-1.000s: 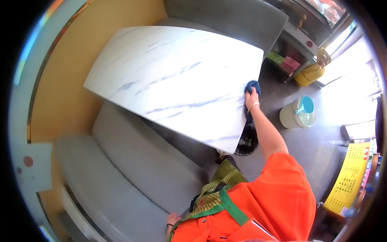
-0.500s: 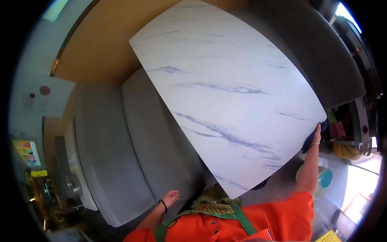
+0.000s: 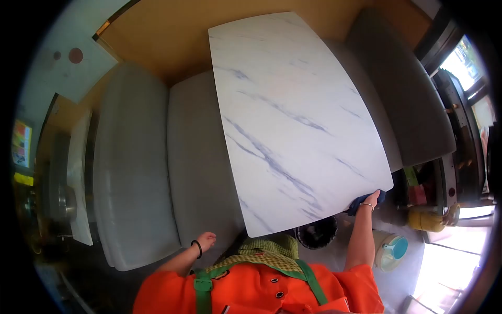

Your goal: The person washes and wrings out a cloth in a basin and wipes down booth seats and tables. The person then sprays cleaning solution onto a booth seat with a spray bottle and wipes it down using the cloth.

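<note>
While my right hand (image 3: 371, 200) has its fingers wrapped round the dark blue cloth (image 3: 358, 204), that cloth sits at the lower right corner of the marble-patterned table (image 3: 298, 115), mid-frame. Left hand (image 3: 207, 240), lower left of frame, is by the grey bench seat (image 3: 201, 162); fingers look partly curled, nothing visible in them. Can't make out whether they're fully closed or touching the seat.

Step in hand, my read: wiping the table's near edge at that corner. Next move calls for a firm grip on the cloth and even pressure along the edge, I'd say, with my wrist clear of the black bin (image 3: 315, 245) below, lower centre-right. White bucket (image 3: 380, 257) is at lower right, well apart from the bin.
</note>
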Demonstrator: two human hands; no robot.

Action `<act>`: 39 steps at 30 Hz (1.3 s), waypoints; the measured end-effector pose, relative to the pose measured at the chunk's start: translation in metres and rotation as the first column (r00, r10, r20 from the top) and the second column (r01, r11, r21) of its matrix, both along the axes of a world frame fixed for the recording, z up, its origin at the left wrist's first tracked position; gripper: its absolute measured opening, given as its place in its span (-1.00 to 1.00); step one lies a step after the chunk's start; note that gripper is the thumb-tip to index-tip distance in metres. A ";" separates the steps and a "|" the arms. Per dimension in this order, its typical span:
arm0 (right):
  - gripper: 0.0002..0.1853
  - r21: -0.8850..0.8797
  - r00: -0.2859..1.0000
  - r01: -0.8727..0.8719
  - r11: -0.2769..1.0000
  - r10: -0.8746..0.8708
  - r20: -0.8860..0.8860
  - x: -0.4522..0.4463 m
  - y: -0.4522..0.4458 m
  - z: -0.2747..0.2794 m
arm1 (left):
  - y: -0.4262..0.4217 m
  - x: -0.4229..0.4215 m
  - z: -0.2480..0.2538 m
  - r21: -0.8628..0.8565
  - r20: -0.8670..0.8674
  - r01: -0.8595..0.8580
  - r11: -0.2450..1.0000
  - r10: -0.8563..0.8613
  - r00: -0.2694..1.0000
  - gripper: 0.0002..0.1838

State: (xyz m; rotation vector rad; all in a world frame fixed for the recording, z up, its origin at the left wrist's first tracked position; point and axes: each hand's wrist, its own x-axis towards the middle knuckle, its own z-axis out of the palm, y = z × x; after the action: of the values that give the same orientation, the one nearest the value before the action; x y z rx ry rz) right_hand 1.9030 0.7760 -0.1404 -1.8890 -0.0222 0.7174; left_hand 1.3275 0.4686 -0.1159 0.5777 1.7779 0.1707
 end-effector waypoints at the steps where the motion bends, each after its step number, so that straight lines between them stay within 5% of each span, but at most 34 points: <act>1: -0.16 -0.019 1.000 0.012 1.000 -0.012 -0.006 -0.006 0.001 0.009 | 0.003 0.007 0.008 0.029 0.036 -0.028 0.999 0.027 0.999 -0.67; 7: -0.22 -0.126 0.998 -0.030 0.992 0.038 0.058 -0.012 -0.009 0.001 | 0.033 0.063 0.027 -0.056 0.346 -0.138 0.989 0.149 0.926 -0.49; 10: -0.29 0.220 0.983 0.094 0.971 -0.055 -0.175 -0.032 -0.004 0.012 | 0.045 0.097 0.026 -0.240 0.702 -0.313 0.919 0.387 0.598 -0.40; 13: -0.30 0.130 0.990 0.093 0.987 -0.078 -0.115 -0.021 0.011 0.016 | 0.076 0.124 0.006 -0.359 0.846 -0.520 0.775 0.506 0.170 -0.55; 17: -0.32 0.229 0.981 0.129 0.965 -0.090 -0.173 -0.031 0.023 0.022 | 0.104 0.142 0.035 -0.267 0.796 -0.669 0.694 0.550 0.253 -0.55; 23: -0.28 -0.229 0.996 -0.010 0.973 0.031 0.089 -0.087 -0.012 0.022 | 0.111 0.144 0.046 -0.241 0.745 -0.719 0.652 0.599 0.294 -0.58; 25: -0.24 -0.022 0.992 -0.075 0.997 0.077 0.105 -0.149 -0.045 0.056 | 0.111 0.149 0.042 -0.197 0.753 -0.731 0.653 0.578 0.314 -0.58; 29: -0.19 -0.195 0.939 -0.325 0.925 0.291 -0.182 -0.266 -0.127 0.050 | 0.079 0.130 0.030 -0.150 0.702 -0.727 0.670 0.590 0.399 -0.63; 30: -0.23 -0.328 0.849 -0.512 0.794 0.525 -0.056 -0.320 -0.157 0.027 | 0.071 0.122 0.042 -0.164 0.693 -0.645 0.747 0.553 0.463 -0.63; 31: -0.27 -0.323 0.825 -0.533 0.782 0.565 0.006 -0.352 -0.178 0.000 | 0.055 0.122 0.059 -0.048 0.675 -0.644 0.764 0.500 0.543 -0.56; 33: -0.41 -0.055 0.610 -0.780 0.623 0.738 -0.288 -0.347 -0.200 0.085 | 0.020 0.108 0.070 0.085 0.634 -0.616 0.783 0.434 0.640 -0.44; 35: -0.53 -0.022 0.105 -0.994 0.105 0.911 -0.398 -0.342 -0.224 0.092 | -0.021 0.093 0.072 0.021 0.606 -0.678 0.735 0.530 0.593 -0.45; 37: -0.62 0.013 -0.153 -0.988 -0.153 0.988 -0.030 -0.352 -0.269 0.081 | -0.057 0.075 0.075 -0.087 0.618 -0.689 0.720 0.581 0.529 -0.47; 39: -0.68 0.111 -0.159 -0.981 -0.161 0.987 0.021 -0.344 -0.298 0.100 | -0.082 0.073 0.082 -0.063 0.622 -0.647 0.760 0.537 0.570 -0.54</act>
State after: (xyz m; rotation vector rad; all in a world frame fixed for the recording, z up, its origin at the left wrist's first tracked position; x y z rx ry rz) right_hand 1.5590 0.4781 -0.0401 -1.3534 -1.7308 1.7998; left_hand 1.4004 0.3871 -0.0342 -0.0224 1.2417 0.9032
